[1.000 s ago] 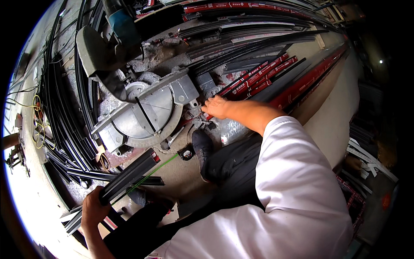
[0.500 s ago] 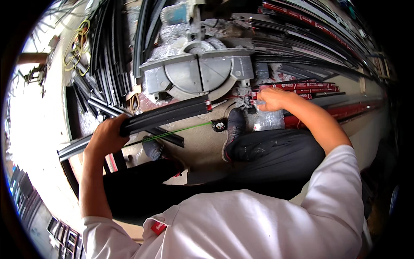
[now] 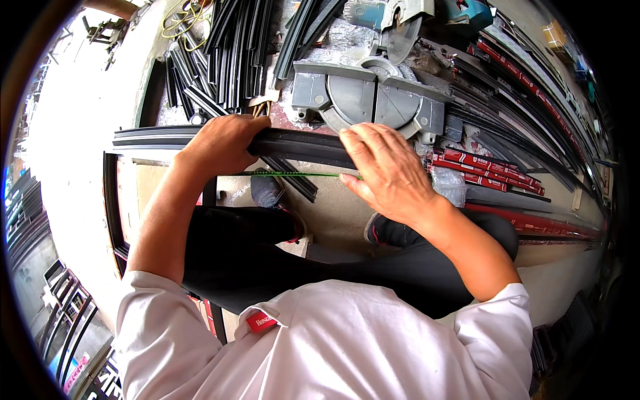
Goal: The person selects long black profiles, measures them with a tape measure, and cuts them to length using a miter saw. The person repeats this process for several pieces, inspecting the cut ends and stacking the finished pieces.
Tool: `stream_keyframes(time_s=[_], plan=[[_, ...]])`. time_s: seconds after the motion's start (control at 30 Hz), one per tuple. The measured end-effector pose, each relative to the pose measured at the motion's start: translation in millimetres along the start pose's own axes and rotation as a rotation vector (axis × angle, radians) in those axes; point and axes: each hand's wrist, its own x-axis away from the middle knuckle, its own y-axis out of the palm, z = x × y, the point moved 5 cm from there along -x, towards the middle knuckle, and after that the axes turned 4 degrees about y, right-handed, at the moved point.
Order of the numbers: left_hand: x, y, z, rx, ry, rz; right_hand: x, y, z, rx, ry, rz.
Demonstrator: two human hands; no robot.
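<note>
A long black metal profile [image 3: 303, 143], ribbed along its length, lies crosswise in front of me. My left hand [image 3: 223, 143] is wrapped over its middle, closed on it. At the right end my right hand [image 3: 390, 173] has its fingers over the profile and its thumb below. The green blade of a tape measure [image 3: 300, 175] stretches beneath the profile toward that thumb; its case is hidden, apparently behind the right hand. Just beyond stands a mitre saw, its grey round table [image 3: 373, 100] slotted and its blade [image 3: 403, 40] raised.
Bundles of black profiles [image 3: 237, 57] lie at the far left, near a yellow cord [image 3: 190, 27]. Red-wrapped strips [image 3: 490, 170] and more dark profiles [image 3: 527, 127] fill the right. A short dark profile [image 3: 293, 180] rests on the floor by my shoe [image 3: 267, 190].
My right hand has come left from the red-wrapped strips onto the profile's right end. My left hand still grips the profile, now more level. The view has shifted, and the tape case is now covered.
</note>
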Motion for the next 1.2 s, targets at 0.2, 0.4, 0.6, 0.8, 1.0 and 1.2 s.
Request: stream_keyframes(time_s=[0.2, 0.4, 0.6, 0.8, 1.0, 1.2], plan=[[12, -6, -1, 0.042, -0.057, 0.048, -8, 26, -8, 0.187, -0.135, 0.070], [12, -11, -6, 0.073, -0.130, 0.137, -24, 14, -21, 0.328, -0.164, 0.285], [10, -14, -9, 0.088, -0.201, 0.150, -32, 13, -33, 0.392, -0.192, 0.344], [7, -17, -5, 0.061, -0.188, 0.158, -33, 13, -30, 0.348, -0.200, 0.352], [5, -16, -3, 0.070, -0.186, 0.162, -32, 12, -28, 0.335, -0.201, 0.365], [6, -17, -2, 0.080, -0.196, 0.156, -33, 9, -29, 0.290, -0.214, 0.380]])
